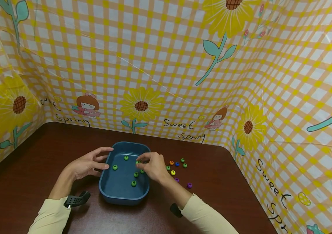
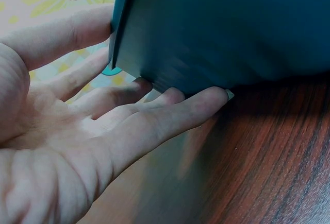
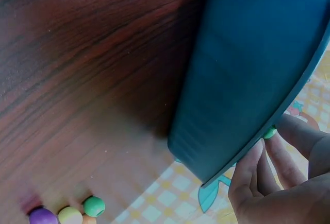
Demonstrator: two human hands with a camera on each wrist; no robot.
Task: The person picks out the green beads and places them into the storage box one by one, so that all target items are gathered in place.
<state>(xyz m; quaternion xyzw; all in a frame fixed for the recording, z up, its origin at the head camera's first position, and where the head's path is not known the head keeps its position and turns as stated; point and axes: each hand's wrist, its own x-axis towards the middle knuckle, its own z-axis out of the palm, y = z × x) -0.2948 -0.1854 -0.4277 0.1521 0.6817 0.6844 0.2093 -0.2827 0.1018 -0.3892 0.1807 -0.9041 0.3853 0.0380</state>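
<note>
Head view: a blue rectangular tray [image 1: 119, 191] sits on a dark brown wooden table [image 1: 37, 156], near its middle. Inside the tray lie several green beads; one lies by the left wall [image 1: 115, 167], one near the far wall [image 1: 126, 157], and two toward the near end [image 1: 134, 183]. The right hand [image 1: 153, 166] reaches over the tray's right rim, its thumb and forefinger pinching a green bead [image 1: 138, 162] above the tray floor. In the right wrist view the same bead [image 3: 269, 132] shows at the fingertips [image 3: 252, 157], just past the tray's rim [image 3: 247, 80]. The left hand [image 1: 88, 162] lies at the tray's left side with fingers straight and spread, holding nothing; the left wrist view shows its fingertips [image 2: 216, 96] touching the base of the tray's outer wall [image 2: 221, 28].

Right of the tray, loose beads are scattered on the table: orange [image 1: 171, 162], blue [image 1: 177, 164], green [image 1: 184, 165], yellow [image 1: 173, 172] and purple [image 1: 189, 185]. Both forearms wear cream sleeves [image 1: 206, 217]. A yellow checked backdrop [image 1: 166, 65] printed with sunflowers encloses the table on three sides.
</note>
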